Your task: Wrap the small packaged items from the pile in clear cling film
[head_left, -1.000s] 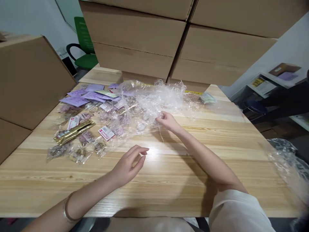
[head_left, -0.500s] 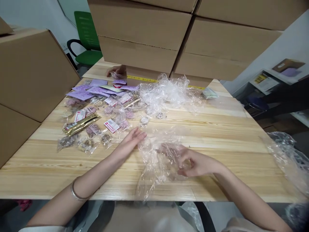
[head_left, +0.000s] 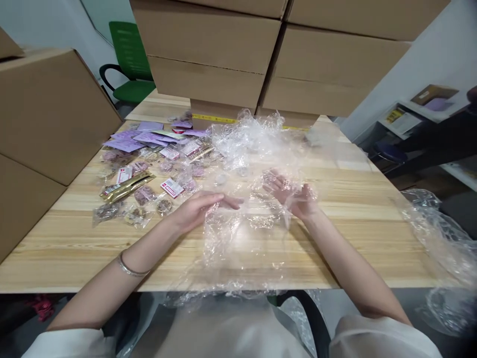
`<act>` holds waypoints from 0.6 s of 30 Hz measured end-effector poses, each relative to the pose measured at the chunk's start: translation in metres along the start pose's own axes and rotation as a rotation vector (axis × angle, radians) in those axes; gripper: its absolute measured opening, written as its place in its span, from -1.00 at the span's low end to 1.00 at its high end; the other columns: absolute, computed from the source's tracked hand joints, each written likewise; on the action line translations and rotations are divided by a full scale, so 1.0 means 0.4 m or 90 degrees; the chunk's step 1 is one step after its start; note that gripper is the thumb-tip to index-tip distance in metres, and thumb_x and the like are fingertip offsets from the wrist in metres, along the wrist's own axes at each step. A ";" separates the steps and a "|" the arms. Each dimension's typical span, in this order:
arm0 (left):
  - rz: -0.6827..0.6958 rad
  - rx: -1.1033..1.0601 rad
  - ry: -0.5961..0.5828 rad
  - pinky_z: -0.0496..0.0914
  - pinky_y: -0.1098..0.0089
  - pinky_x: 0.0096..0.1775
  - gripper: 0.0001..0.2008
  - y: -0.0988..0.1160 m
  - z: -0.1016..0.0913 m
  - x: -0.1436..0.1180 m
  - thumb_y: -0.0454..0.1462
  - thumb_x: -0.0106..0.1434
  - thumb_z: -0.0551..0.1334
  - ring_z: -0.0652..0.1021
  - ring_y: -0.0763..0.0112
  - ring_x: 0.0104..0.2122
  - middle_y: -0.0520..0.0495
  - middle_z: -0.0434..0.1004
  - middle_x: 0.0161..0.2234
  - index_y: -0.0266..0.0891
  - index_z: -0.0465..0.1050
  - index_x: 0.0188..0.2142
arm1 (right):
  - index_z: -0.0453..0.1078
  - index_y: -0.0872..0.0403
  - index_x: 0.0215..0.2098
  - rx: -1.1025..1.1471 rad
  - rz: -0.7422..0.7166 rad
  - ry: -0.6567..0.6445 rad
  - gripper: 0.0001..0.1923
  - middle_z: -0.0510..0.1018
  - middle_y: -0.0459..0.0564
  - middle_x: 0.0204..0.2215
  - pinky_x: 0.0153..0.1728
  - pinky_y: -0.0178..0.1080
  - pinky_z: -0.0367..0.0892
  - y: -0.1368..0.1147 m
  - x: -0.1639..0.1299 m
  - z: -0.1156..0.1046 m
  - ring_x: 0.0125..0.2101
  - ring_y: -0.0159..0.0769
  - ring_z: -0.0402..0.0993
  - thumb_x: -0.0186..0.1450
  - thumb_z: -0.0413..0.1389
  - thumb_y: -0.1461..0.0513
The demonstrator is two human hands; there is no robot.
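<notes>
A large clear plastic bag [head_left: 246, 238] is spread between my hands, over the wooden table and down past its front edge. My left hand [head_left: 201, 209] has its thumb and fingers closed on the bag's left side. My right hand [head_left: 290, 194] is stretched out with its fingers apart, and the film lies over it; whether it is inside the bag or behind it I cannot tell. Left of my left hand lie small clear packets with clustered contents [head_left: 144, 195], a red-and-white label card [head_left: 172, 188] and a gold pouch [head_left: 127, 187].
Crumpled clear plastic [head_left: 248, 141] is heaped mid-table, beside flat purple packets [head_left: 126, 141]. Large cardboard boxes stand at the left [head_left: 52, 119] and back [head_left: 208, 44]. More clear film [head_left: 443, 243] hangs at the right edge. A yellow tape strip [head_left: 212, 118] runs along the back.
My right hand has moved forward and its fingers have spread. The bag is stretched wider and reaches past the table's front edge. Another person's hand at the back left is gone from view.
</notes>
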State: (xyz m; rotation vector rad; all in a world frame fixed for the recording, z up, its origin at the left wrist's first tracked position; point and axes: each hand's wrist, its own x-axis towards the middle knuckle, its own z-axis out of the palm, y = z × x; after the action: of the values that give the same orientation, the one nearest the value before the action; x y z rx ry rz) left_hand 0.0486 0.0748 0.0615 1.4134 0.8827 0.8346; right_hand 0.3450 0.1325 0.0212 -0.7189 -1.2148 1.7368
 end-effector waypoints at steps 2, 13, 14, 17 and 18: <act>-0.009 0.120 0.040 0.32 0.15 0.03 -0.57 0.005 -0.004 0.013 0.00 0.31 0.09 0.57 0.18 -0.18 -0.10 0.64 -0.33 -0.19 0.59 -0.43 | 0.36 -0.07 0.14 0.005 0.037 -0.094 0.06 0.36 0.05 0.21 0.28 0.18 -0.03 -0.022 -0.007 -0.002 0.26 0.07 0.16 -0.14 0.07 -0.47; -0.118 0.515 0.115 0.32 0.27 -0.29 -0.38 0.049 -0.034 0.099 0.14 0.32 -0.01 0.40 0.33 -0.58 0.01 0.25 -0.72 -0.17 0.21 -0.72 | 0.45 0.03 -0.26 -0.273 0.043 0.291 -0.55 0.52 -0.11 -0.53 -0.48 -0.22 0.45 -0.090 -0.119 0.005 -0.58 -0.31 0.49 0.01 0.37 -0.03; -0.099 0.558 0.133 0.33 0.24 -0.26 -0.38 0.050 -0.035 0.110 0.17 0.30 0.02 0.42 0.29 -0.54 0.01 0.22 -0.71 -0.15 0.17 -0.72 | 0.42 0.04 -0.34 -0.272 0.049 0.333 -0.60 0.43 -0.17 -0.63 -0.64 -0.30 0.33 -0.085 -0.123 0.004 -0.69 -0.40 0.36 0.02 0.37 -0.02; 0.041 0.664 0.192 0.23 0.07 0.02 -0.40 0.046 -0.056 0.139 0.17 0.21 0.17 0.48 0.07 -0.22 -0.04 0.28 -0.63 -0.15 0.09 -0.72 | 0.38 0.04 -0.41 -0.253 0.067 0.396 -0.61 0.21 -0.28 -0.74 -0.83 -0.42 -0.08 -0.083 -0.143 -0.040 -0.80 -0.58 0.00 0.02 0.37 -0.02; 0.073 0.673 0.189 0.15 0.01 0.10 -0.40 0.043 -0.068 0.146 0.16 0.17 0.22 0.45 0.01 -0.09 -0.07 0.34 -0.58 -0.16 0.09 -0.72 | 0.39 0.05 -0.41 -0.264 0.079 0.398 -0.62 0.17 -0.29 -0.75 -0.83 -0.43 -0.13 -0.089 -0.150 -0.068 -0.80 -0.59 -0.05 0.02 0.37 -0.01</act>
State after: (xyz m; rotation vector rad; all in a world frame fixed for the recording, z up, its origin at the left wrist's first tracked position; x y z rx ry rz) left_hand 0.0514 0.1393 0.0787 2.2907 1.6142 0.6785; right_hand 0.4061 0.0957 0.0433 -1.4794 -1.0955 1.2033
